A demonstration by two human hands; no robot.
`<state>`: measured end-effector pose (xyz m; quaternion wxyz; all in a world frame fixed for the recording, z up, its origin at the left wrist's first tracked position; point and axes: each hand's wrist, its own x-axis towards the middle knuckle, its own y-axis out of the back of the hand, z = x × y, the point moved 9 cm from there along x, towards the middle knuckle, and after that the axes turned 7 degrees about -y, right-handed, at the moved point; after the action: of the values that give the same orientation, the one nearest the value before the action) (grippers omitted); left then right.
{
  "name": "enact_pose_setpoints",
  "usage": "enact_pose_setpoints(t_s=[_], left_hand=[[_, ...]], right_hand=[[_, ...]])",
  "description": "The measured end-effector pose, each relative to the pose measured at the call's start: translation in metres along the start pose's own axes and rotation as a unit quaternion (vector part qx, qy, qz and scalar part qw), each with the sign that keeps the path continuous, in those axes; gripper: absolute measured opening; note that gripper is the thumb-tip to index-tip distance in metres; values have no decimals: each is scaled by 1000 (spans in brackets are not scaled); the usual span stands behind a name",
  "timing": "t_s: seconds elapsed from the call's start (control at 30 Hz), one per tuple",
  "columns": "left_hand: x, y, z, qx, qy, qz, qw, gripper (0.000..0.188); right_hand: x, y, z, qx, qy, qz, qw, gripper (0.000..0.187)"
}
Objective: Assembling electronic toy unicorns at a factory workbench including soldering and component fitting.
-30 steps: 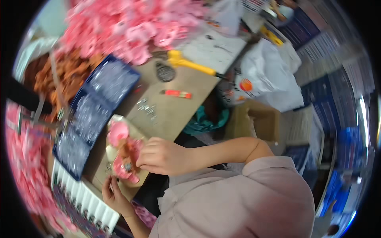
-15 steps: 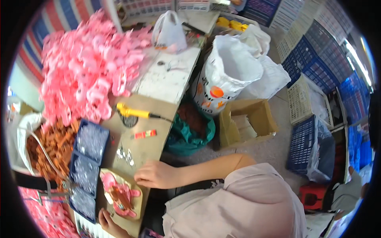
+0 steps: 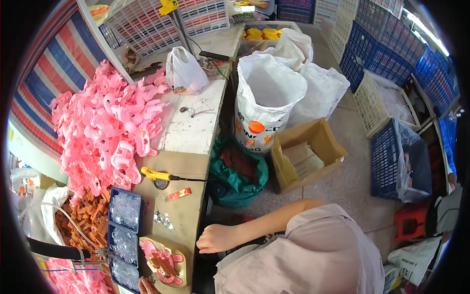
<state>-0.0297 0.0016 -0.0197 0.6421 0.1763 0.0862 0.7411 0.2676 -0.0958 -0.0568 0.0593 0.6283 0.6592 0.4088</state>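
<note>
Head view, lower centre: your right hand [image 3: 217, 238] rests at the table [image 3: 188, 223] edge, fingers curled loosely inward, nothing visibly held.

Bottom edge, left of centre: your left hand [image 3: 145, 285] is mostly cut off by the frame; the fingertips sit at the near end of the jig [image 3: 172, 245], and whether they grip anything cannot be told.

Lower left: the jig is a pale block holding a pink part [image 3: 155, 250] with a brown piece [image 3: 161, 264] laid in it. It lies just right of the blue tray [image 3: 125, 230], whose compartments hold clear pieces.

Left of the tray: a heap of brown parts [image 3: 81, 223].

Upper left: a large pile of pink parts [image 3: 105, 130] covers the table's far end.

Centre left: a yellow tool [image 3: 154, 174] with a dark cord, a small red item [image 3: 179, 194] near it, and a scatter of small metal bits [image 3: 162, 219].

Upper centre: a white plastic bag [image 3: 184, 73] on the table.

Centre: beside the table, a green bag [image 3: 237, 174], a white sack [image 3: 267, 100] and an open carton [image 3: 306, 152] on the floor.

Right: blue crates [image 3: 391, 161].
</note>
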Motion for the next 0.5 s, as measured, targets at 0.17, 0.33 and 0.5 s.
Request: enact_pose_setpoints(t_s=[0.17, 0.33, 0.5], left_hand=[[-4, -1, 7, 117, -26, -38, 992, 34], [-14, 4, 9, 310, -85, -36, 946, 32], [-1, 22, -39, 249, -132, 67, 957, 31]], right_hand=[[-30, 84, -9, -54, 103, 137, 984, 14], [-87, 252, 96, -179, -141, 268, 936, 14], [-188, 459, 254, -214, -385, 517, 734, 18]])
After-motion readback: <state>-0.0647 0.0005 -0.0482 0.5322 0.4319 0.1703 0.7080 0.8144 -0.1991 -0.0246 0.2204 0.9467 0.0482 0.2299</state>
